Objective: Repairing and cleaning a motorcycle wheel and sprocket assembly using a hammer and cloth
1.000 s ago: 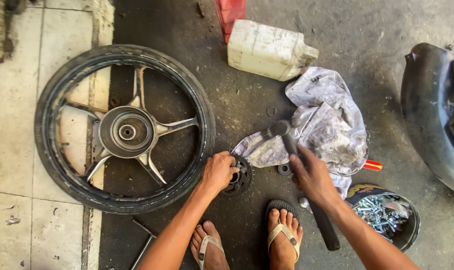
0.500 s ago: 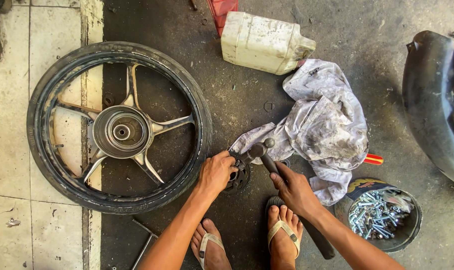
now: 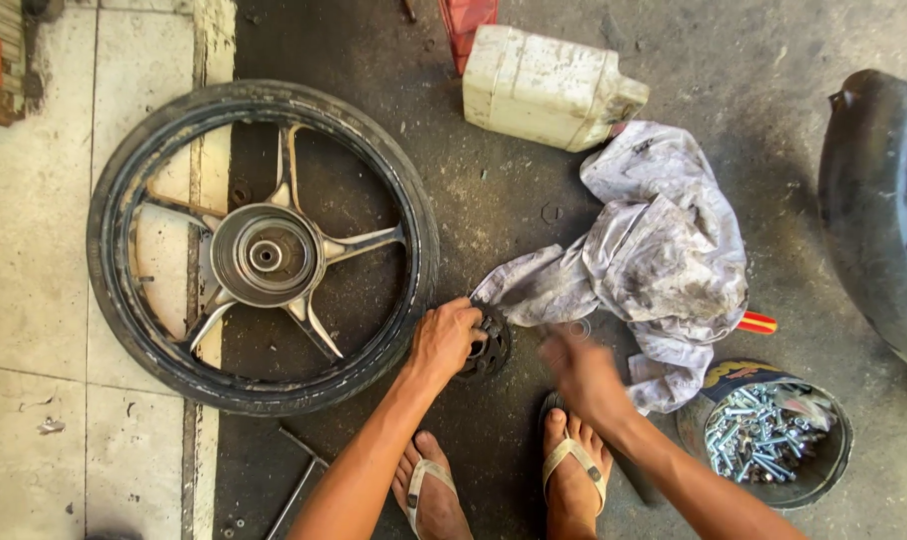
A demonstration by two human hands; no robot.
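My left hand [image 3: 444,340] presses down on a small dark round metal part [image 3: 491,350] lying on the floor beside the tyre of a motorcycle wheel [image 3: 264,250]. My right hand [image 3: 579,372] is blurred with motion just right of that part. It grips a dark-handled hammer [image 3: 636,482], whose handle shows under my forearm; the head is lost in the blur. My feet in sandals [image 3: 574,465] rest just below both hands.
A dirty grey rag [image 3: 664,260] lies right of the hands, with a white plastic jug [image 3: 544,85] above it. A tin of bolts [image 3: 769,435] stands at lower right. A dark mudguard [image 3: 874,200] fills the right edge. Metal rods [image 3: 299,480] lie at lower left.
The right hand with the hammer swung in toward the round part, then drew back to the right and down, and is now blurred. The left hand stayed on the part.
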